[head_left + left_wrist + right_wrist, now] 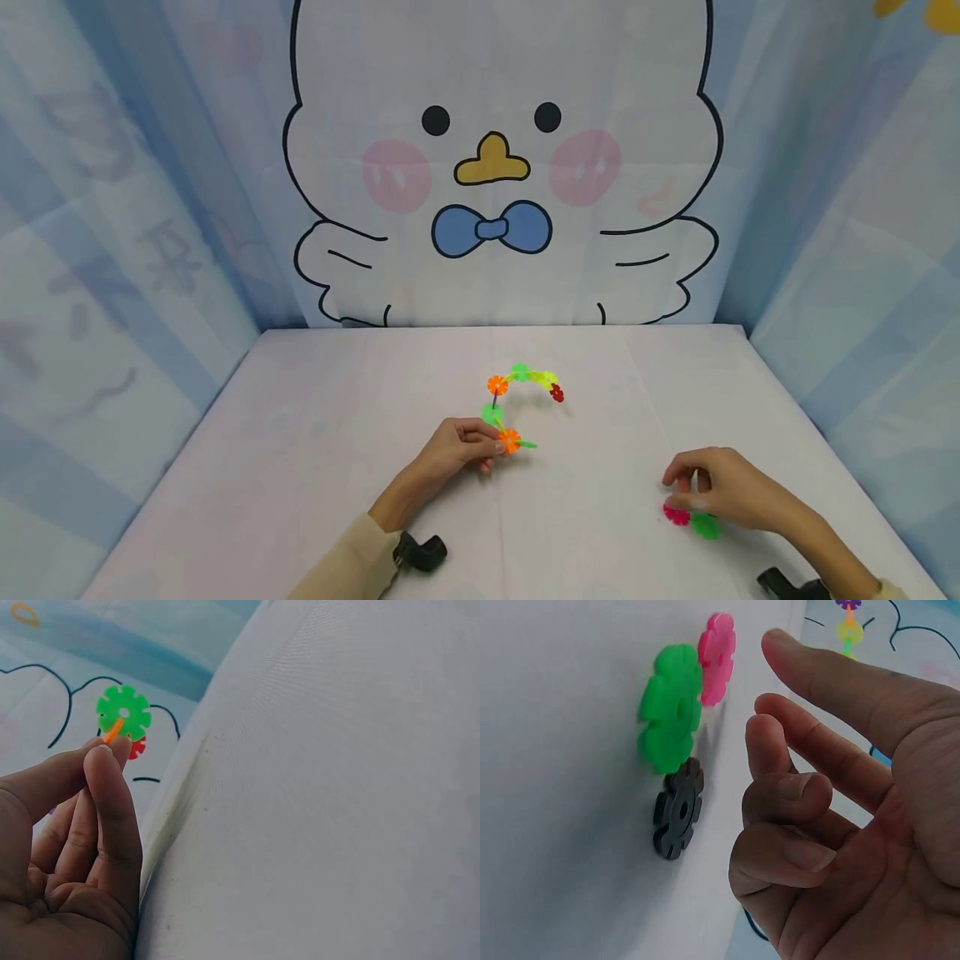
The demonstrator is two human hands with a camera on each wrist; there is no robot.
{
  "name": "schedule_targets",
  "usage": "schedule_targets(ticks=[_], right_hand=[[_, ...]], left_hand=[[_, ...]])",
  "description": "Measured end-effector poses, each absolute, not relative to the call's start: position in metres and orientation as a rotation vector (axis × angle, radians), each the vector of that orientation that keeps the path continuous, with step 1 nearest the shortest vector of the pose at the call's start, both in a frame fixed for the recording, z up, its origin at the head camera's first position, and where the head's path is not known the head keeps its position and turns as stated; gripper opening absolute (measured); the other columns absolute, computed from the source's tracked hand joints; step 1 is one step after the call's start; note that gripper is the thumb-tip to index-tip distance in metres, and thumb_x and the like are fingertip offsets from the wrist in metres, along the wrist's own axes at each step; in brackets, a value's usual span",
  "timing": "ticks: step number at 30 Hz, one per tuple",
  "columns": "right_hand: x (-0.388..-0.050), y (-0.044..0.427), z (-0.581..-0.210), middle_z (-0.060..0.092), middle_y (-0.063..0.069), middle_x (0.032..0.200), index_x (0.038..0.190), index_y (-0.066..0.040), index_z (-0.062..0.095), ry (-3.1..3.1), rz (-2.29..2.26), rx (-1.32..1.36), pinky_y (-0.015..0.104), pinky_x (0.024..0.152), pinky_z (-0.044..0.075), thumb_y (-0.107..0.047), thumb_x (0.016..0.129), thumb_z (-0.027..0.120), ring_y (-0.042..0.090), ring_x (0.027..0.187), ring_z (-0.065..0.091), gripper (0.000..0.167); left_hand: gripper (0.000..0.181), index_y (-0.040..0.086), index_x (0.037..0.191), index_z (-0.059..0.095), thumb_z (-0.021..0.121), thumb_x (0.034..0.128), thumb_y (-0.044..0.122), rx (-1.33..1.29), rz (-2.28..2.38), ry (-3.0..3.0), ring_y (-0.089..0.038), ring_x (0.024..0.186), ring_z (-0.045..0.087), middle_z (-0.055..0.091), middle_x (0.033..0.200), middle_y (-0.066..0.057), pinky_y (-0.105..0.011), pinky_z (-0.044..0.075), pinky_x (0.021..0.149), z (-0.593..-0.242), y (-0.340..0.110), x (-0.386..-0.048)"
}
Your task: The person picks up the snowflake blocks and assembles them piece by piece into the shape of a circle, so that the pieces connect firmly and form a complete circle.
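My left hand (459, 447) pinches an orange notched flower disc (512, 442) at the near end of a curved chain of interlocking discs. A green disc (124, 712) sticks out from that orange one, just past my fingertips in the left wrist view. Along the chain run a pale green disc (492, 413), another orange disc (497, 385), a green disc (521, 372), yellow ones and a dark red disc (557, 392) at the far tip. Over loose pink (718, 660), green (671, 709) and black (679, 810) discs hovers my right hand (731, 487), fingers loosely bent, holding nothing.
A white-covered table (300, 483) lies beneath both hands. Behind it hangs a curtain (495, 283) with a cartoon character, and blue and white cloth (127, 317) closes in the sides. Dark wrist-mounted devices show at the left (422, 552) and right sleeves.
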State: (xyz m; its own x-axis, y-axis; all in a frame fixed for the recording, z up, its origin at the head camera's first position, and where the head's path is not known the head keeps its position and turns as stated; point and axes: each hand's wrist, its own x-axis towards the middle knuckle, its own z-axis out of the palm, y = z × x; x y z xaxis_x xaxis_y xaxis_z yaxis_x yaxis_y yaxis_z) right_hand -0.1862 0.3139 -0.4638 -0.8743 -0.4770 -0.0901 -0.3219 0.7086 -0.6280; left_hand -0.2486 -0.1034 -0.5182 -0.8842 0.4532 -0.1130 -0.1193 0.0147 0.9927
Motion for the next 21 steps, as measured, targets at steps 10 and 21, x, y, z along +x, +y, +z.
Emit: schedule_targets(ticks=[10,21], right_hand=[[-0.182,0.328,-0.472,0.059,-0.006,0.079,0.091,-0.015,0.070,2.627,-0.883,-0.540,0.021,0.058,0.043,-0.030,0.081,0.091,-0.001,0.066,0.047,0.027],[-0.184,0.320,-0.474,0.059,-0.013,0.078,0.090,-0.018,0.066,2.636,-0.972,-0.650,0.020,0.055,0.041,-0.024,0.084,0.089,-0.003,0.065,0.049,0.025]], left_hand=[[0.021,-0.003,0.111,0.074,0.079,0.0934,0.008,0.313,1.929,1.888,-0.009,0.064,0.064,0.081,0.087,-0.003,-0.023,0.058,0.064,-0.519,-0.102,-0.251],[0.021,-0.003,0.109,0.075,0.080,0.0929,0.008,0.283,1.920,1.893,-0.010,0.062,0.064,0.078,0.082,-0.001,-0.024,0.058,0.065,-0.519,-0.102,-0.251]])
